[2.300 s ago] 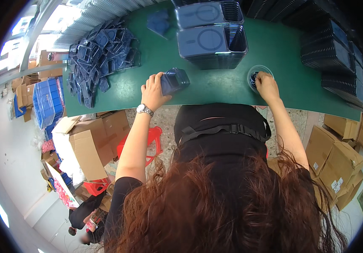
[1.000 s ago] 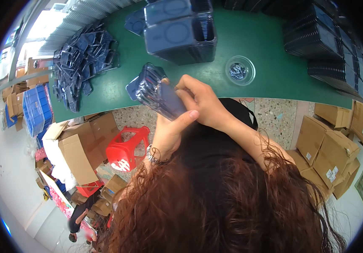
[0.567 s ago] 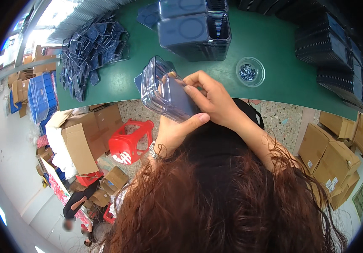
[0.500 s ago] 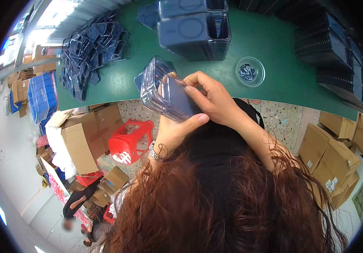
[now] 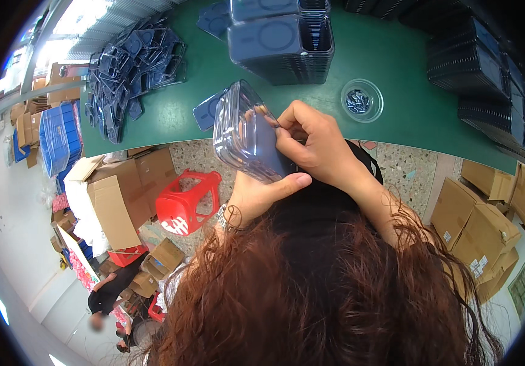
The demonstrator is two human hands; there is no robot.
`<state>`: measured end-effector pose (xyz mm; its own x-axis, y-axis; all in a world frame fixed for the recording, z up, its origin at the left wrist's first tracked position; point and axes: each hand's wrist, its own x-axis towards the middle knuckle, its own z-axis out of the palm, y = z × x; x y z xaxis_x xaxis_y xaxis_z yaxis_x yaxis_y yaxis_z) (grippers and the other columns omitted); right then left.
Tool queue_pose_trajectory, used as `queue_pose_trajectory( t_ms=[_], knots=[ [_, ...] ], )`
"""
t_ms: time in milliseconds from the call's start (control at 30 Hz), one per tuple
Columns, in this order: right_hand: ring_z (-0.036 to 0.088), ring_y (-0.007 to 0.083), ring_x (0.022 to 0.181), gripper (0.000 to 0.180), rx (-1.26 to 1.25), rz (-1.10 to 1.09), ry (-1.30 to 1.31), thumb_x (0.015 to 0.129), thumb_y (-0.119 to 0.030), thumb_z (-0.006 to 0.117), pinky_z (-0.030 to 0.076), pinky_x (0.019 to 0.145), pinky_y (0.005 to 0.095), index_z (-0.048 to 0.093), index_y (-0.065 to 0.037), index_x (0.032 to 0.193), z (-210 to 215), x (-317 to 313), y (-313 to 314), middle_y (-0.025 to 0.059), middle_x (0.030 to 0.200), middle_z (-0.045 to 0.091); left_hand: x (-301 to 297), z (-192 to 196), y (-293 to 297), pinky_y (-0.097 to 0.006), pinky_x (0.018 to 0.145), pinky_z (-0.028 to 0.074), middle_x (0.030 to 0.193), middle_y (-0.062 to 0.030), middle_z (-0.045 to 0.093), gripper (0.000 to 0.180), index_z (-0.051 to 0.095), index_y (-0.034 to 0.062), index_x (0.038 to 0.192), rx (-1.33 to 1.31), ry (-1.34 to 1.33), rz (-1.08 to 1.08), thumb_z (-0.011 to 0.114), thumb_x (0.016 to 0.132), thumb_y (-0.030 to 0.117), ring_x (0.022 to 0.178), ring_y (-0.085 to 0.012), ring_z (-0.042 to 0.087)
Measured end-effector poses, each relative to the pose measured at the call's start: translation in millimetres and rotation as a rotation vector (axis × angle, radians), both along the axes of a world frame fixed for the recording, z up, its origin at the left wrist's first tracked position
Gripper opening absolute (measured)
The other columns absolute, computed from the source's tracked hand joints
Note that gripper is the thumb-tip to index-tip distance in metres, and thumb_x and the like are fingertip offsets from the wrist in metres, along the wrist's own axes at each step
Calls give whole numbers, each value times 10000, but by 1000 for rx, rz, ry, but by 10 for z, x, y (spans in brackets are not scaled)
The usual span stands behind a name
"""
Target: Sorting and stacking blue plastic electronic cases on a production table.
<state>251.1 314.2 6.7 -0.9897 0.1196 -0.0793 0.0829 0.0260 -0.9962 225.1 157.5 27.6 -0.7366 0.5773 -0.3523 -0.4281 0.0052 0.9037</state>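
Both hands raised off the green table (image 5: 409, 116), working close under the camera above the table's near edge. Left hand (image 5: 262, 195) cups a clear phone case (image 5: 247, 134) from below, thumb pressed along its lower right edge, fingers hidden behind it. Case is tilted, its long axis running from upper left to lower right, upper end toward the table, lower end sunk into the left palm; open face appears to turn toward the right hand. Right hand (image 5: 317, 146) is curled over the case's right side, fingertips pinched against a dark blue sheet lying in the case; whether they grip something small there cannot be told. On the table just behind: a flat blue case (image 5: 209, 111) near the edge, a tall stack of dark cases (image 5: 281, 43) further back, a small round clear dish (image 5: 361, 100) of dark bits to the right, well apart from the hands. Loose heap of dark cases (image 5: 131, 73) at table's left end; black trays (image 5: 482, 61) stacked at right. Below the edge, a red plastic stool (image 5: 186, 204) and cardboard boxes (image 5: 119, 195) on the floor.
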Motion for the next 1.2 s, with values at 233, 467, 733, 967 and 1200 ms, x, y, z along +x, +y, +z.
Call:
queue_pose_trajectory(
  t_ms=[233,467,733,967,1200],
  knots=[
    [569,350,723,145,158,-50,129,920,-64,611,449,660,410,497,4,862,11,3,-49,174,795,554,60,-32,49,-398,1100,366,1346,-90,387,1049,198,63,1457,27,77,65,893,675,151,1294,-224,423],
    [553,312,694,119,43,-39,37,923,-61,611,451,651,391,508,-5,902,-79,-3,-98,156,823,555,106,-13,68,-398,1089,375,1319,-82,403,1018,206,60,1448,66,4,143,880,690,145,1279,-220,427],
    [644,173,815,105,-273,22,17,922,-81,636,525,734,304,579,7,916,-104,21,-49,119,881,631,53,49,1,-404,1092,365,1322,-84,404,1018,230,56,1436,72,95,81,893,672,170,1275,-219,431],
    [691,235,749,125,52,26,-41,877,-76,655,550,697,331,589,19,924,75,54,-26,148,831,658,42,41,-51,-409,1107,357,1324,-90,408,1011,239,56,1439,27,39,-15,889,669,144,1297,-224,420],
    [686,337,778,109,85,-31,32,911,-78,625,532,691,375,590,20,941,134,66,-62,193,856,667,96,19,-46,-408,1115,353,1380,-105,397,994,228,52,1457,42,102,25,868,702,137,1324,-229,410]
  ],
)
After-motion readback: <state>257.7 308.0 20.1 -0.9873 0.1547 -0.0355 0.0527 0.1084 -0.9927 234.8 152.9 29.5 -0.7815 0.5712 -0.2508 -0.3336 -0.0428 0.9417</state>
